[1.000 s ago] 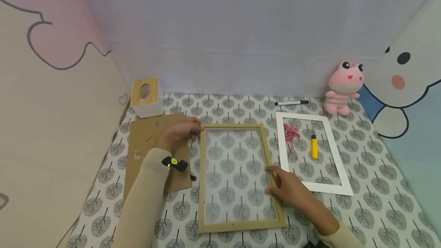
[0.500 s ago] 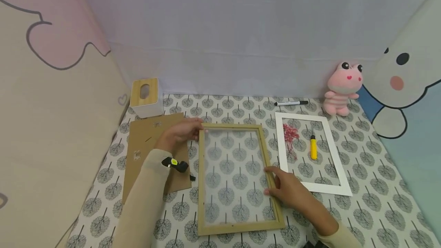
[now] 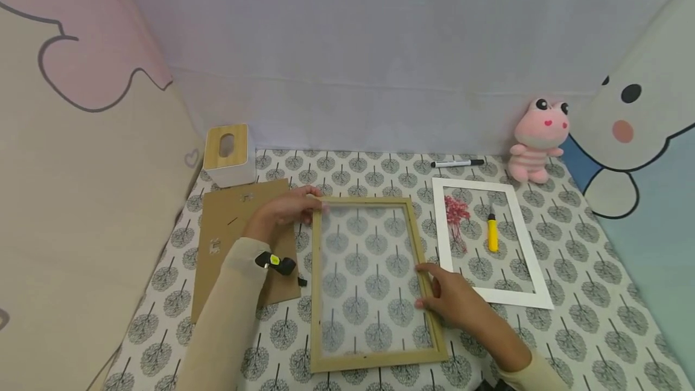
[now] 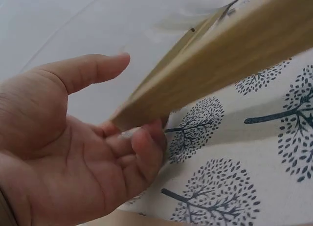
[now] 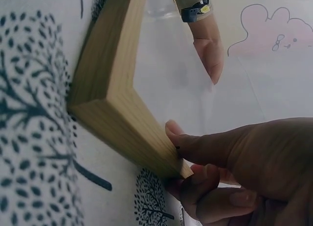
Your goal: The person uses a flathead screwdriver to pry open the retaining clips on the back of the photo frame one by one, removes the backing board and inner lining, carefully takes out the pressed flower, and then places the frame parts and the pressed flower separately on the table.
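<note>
A light wooden picture frame (image 3: 440,352) with a clear pane (image 3: 364,282) lies in the middle of the head view. My left hand (image 3: 293,205) is at its far left corner. In the left wrist view, curled fingers (image 4: 146,147) sit under that corner, with the thumb raised apart from the wood. My right hand (image 3: 453,297) grips the right side, thumb over the inner edge and fingers beneath, as the right wrist view shows. Left of the frame is a brown backing board (image 3: 217,276), partly covered by the left forearm.
To the right, a white mat border (image 3: 534,270) surrounds pink dried flowers (image 3: 457,213) and a yellow-handled tool (image 3: 492,237). Farther back are a marker (image 3: 458,163) and a pink plush toy (image 3: 537,131). A wood-topped tissue box (image 3: 230,155) stands at the back left.
The head view shifts very slightly. Both hands stay at the same places on the picture frame, and the left fingers edge slightly over its corner.
</note>
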The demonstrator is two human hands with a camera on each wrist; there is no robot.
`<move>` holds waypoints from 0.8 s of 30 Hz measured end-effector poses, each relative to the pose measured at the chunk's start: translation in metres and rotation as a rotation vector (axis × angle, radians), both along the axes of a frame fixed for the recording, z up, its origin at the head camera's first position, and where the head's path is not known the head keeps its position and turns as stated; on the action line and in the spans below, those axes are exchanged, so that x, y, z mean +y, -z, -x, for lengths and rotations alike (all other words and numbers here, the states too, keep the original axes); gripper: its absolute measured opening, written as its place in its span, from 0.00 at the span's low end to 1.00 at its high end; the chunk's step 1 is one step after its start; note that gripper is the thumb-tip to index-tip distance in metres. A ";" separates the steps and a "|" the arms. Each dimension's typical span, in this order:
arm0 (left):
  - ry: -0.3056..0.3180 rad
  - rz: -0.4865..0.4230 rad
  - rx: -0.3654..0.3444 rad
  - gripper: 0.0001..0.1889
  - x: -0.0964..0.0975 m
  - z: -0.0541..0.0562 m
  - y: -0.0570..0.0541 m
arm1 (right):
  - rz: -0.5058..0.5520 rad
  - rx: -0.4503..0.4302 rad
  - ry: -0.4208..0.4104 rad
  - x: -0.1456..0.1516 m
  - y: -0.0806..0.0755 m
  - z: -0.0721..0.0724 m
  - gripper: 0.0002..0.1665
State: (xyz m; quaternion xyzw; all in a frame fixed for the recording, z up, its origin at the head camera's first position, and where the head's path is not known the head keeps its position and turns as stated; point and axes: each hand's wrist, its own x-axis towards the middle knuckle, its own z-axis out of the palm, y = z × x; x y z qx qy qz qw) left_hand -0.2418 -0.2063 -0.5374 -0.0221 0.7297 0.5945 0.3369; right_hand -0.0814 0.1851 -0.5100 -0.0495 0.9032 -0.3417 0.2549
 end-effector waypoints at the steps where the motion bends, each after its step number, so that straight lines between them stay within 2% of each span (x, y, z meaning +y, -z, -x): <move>1: 0.005 0.022 0.017 0.17 0.000 -0.001 -0.001 | -0.005 0.002 0.000 0.000 0.000 0.000 0.43; 4: 0.024 0.078 0.068 0.15 0.000 -0.003 -0.004 | -0.019 0.007 0.003 0.000 0.000 -0.001 0.43; 7: 0.051 0.090 0.091 0.11 0.001 -0.004 -0.007 | -0.029 0.018 0.005 0.000 0.000 -0.002 0.42; 13: 0.108 0.092 0.098 0.19 -0.001 -0.007 -0.010 | -0.033 0.025 -0.004 -0.001 0.000 -0.003 0.42; 18: 0.109 0.030 0.097 0.21 -0.003 -0.012 -0.014 | -0.042 0.017 -0.008 -0.001 -0.001 -0.003 0.42; 21: 0.095 0.063 0.113 0.22 0.000 -0.015 -0.020 | -0.050 0.017 -0.010 -0.001 0.000 -0.002 0.42; 24: 0.070 0.146 0.156 0.22 0.004 -0.018 -0.029 | -0.054 0.031 -0.018 -0.001 0.002 -0.002 0.42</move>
